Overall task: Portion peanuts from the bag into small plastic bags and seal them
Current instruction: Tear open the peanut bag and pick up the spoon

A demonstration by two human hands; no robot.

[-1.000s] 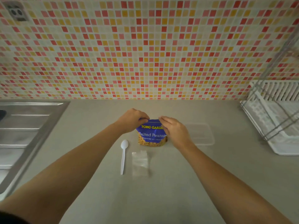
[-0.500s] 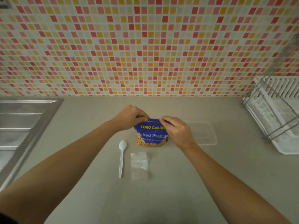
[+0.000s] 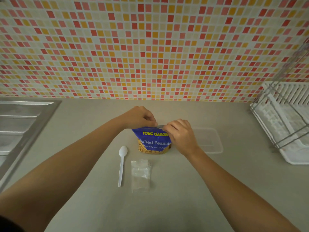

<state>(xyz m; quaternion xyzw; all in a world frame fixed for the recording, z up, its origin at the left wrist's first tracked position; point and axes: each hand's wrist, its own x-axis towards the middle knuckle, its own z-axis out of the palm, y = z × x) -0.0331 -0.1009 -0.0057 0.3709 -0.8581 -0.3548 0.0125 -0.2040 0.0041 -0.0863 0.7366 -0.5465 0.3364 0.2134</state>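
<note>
The bag (image 3: pixel 153 141) stands upright on the surface (image 3: pixel 184 190). Both grips hold its top edge, the left hand (image 3: pixel 138 117) pinching one side and the right hand (image 3: pixel 181 134) the other. A sudden tear could tip it and scatter peanuts. In front of the bag lie a spoon (image 3: pixel 122 164) and small bags (image 3: pixel 140 174), with a clear tub (image 3: pixel 210 139) to its right. Nothing blocks the hands.

Your peanut bag (image 3: pixel 151 139), frame centre: blue w/ yellow + white lettering, tan nuts at bottom. Spoon (image 3: pixel 122 162) white. Small bags (image 3: pixel 140 174) clear. Wall (image 3: pixel 150 47) up top: red/pink/orange/cream mosaic. Counter (image 3: pixel 200 190) grey-beige. Rack (image 3: pixel 287 121), right edge, white.
</note>
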